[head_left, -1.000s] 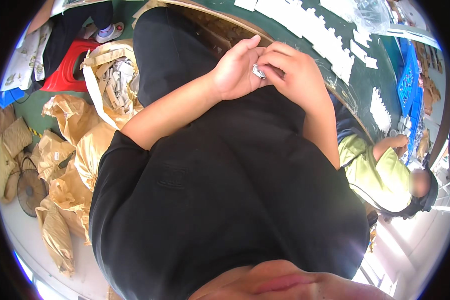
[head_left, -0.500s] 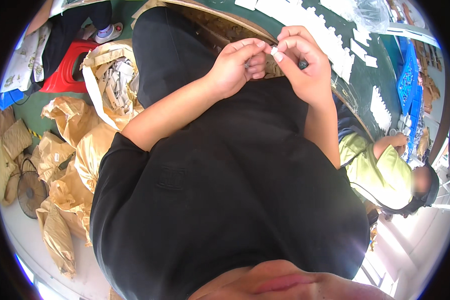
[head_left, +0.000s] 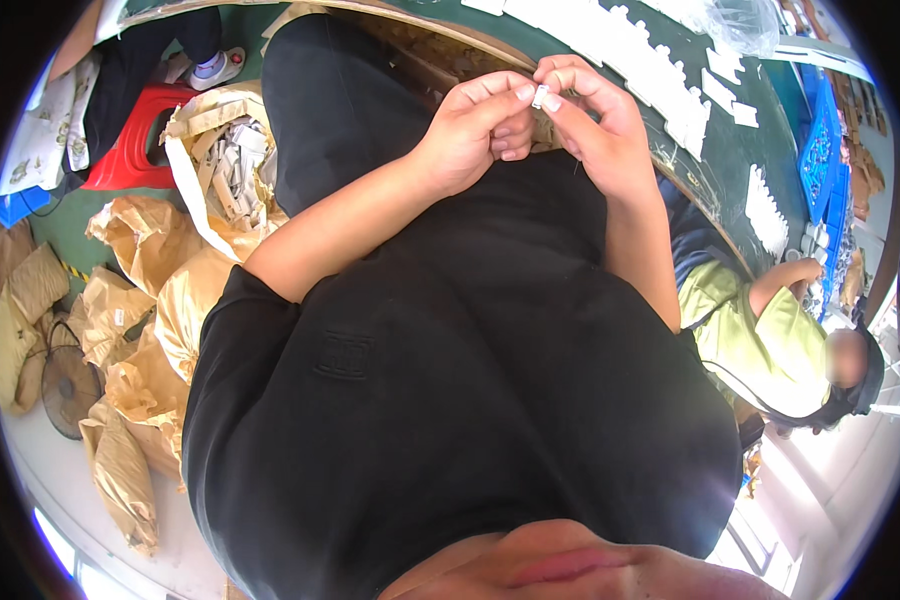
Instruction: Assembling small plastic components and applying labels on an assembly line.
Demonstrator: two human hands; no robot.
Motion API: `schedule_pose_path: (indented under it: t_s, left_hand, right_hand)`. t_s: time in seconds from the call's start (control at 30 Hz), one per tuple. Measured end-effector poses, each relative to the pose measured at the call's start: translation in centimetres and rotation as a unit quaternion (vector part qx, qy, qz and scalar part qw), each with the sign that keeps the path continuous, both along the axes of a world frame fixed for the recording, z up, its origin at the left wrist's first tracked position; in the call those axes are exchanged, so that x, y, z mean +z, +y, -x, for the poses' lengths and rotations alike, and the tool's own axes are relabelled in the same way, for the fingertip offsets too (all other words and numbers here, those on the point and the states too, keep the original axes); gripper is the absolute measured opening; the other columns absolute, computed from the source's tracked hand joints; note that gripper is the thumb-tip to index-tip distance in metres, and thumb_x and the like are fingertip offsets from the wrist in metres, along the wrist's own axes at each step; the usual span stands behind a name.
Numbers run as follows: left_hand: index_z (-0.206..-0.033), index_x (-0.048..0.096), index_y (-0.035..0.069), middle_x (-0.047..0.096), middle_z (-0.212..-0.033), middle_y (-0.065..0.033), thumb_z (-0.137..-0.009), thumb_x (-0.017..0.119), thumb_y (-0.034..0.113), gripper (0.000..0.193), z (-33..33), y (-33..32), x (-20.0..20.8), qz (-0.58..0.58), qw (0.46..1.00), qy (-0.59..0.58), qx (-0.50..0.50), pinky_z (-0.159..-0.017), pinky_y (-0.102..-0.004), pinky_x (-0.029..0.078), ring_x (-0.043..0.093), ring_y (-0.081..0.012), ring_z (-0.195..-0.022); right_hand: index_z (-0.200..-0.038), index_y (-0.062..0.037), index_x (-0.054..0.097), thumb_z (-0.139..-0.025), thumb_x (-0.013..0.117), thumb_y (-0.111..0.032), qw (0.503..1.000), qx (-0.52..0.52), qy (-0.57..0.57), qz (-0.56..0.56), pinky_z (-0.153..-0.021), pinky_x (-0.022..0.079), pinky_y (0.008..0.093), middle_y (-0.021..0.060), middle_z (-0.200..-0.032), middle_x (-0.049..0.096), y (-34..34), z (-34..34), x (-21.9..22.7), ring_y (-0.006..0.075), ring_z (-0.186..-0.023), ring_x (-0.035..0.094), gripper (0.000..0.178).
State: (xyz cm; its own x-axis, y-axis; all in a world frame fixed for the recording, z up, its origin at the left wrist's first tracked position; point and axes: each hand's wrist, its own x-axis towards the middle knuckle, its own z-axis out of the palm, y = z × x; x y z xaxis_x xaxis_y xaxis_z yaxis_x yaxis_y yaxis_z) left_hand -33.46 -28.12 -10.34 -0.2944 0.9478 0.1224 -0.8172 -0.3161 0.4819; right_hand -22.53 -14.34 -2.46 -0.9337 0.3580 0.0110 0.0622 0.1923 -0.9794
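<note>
A small white plastic-looking piece (head_left: 540,97) is pinched between the fingertips of both my hands, above my lap. My left hand (head_left: 482,132) grips it from the left with thumb and forefinger, the other fingers curled in. From the right, my right hand (head_left: 602,128) holds it with its thumb and bent fingers. Just beyond the hands, many white parts (head_left: 625,50) lie in a spread on the green table (head_left: 715,185). The piece is too small for me to tell its exact kind.
An open paper sack (head_left: 232,165) of grey-white pieces stands at my left, with brown sacks (head_left: 155,255) and a fan (head_left: 70,380) nearby. A red stool (head_left: 120,160) is at the far left. A co-worker in a yellow-green top (head_left: 765,335) sits at right by blue trays (head_left: 820,150).
My right hand has moved slightly left and closer to the left hand. The white piece has shifted left and turned, and now both hands pinch it. A dark round thing in the right hand no longer shows.
</note>
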Motion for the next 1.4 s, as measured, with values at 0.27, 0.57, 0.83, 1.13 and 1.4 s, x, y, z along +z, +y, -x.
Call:
schedule_pose_path:
  t_s: [0.27,0.57,0.83,1.13,1.4]
  left_hand:
    - [-0.106,0.063,0.007,0.039,-0.07,0.0054,-0.11,0.054,0.023,0.018,-0.4,0.2,-0.3,0.015,0.998,0.045,0.028,-0.058,-0.0252,0.034,0.033,-0.007,-0.059]
    - [-0.101,0.062,0.007,0.041,-0.068,0.0055,-0.109,0.057,0.02,0.016,-0.3,0.4,-0.3,0.037,0.998,-0.015,0.043,-0.055,-0.0257,0.035,0.035,-0.0068,-0.057]
    - [-0.101,0.063,0.008,0.041,-0.069,0.0055,-0.108,0.059,0.021,0.016,-0.2,0.2,-0.4,0.019,0.999,-0.027,0.038,-0.055,-0.0255,0.034,0.035,-0.0068,-0.058]
    - [-0.097,0.06,0.006,0.036,-0.067,0.0036,-0.108,0.053,0.02,0.02,0.4,-0.1,0.1,0.037,0.996,-0.078,-0.006,-0.057,-0.0284,0.036,0.034,-0.0094,-0.058]
    - [-0.094,0.06,0.006,0.038,-0.067,0.0029,-0.107,0.054,0.02,0.019,0.8,0.0,-0.3,0.084,0.992,-0.095,-0.026,-0.058,-0.0295,0.037,0.037,-0.0103,-0.058]
  right_hand:
    - [-0.098,0.0001,0.067,-0.094,0.072,-0.004,0.996,-0.017,0.034,-0.083,-0.08,0.048,0.0232,0.0018,-0.113,0.061,0.0,-0.2,-1.1,0.006,-0.082,0.057,0.007]
    - [-0.099,-0.0046,0.069,-0.095,0.07,-0.005,0.992,-0.079,0.054,-0.087,-0.076,0.041,0.0225,0.0003,-0.116,0.063,-1.1,0.4,-1.6,0.0057,-0.089,0.052,0.004]
    - [-0.096,0.0007,0.068,-0.094,0.071,-0.002,0.991,-0.07,0.059,-0.095,-0.074,0.047,0.0216,0.0031,-0.112,0.062,-1.2,0.9,-1.4,0.0043,-0.076,0.054,0.005]
    - [-0.092,-0.0033,0.069,-0.088,0.075,0.001,0.942,-0.11,0.157,-0.275,-0.06,0.038,0.0197,0.0025,-0.114,0.062,1.8,2.6,1.7,0.002,-0.062,0.044,0.009]
    - [-0.097,-0.0059,0.068,-0.091,0.07,-0.016,0.794,-0.099,0.002,-0.6,-0.073,0.054,0.0395,0.0069,-0.123,0.063,5.1,5.8,5.3,0.0304,-0.089,0.069,0.012]
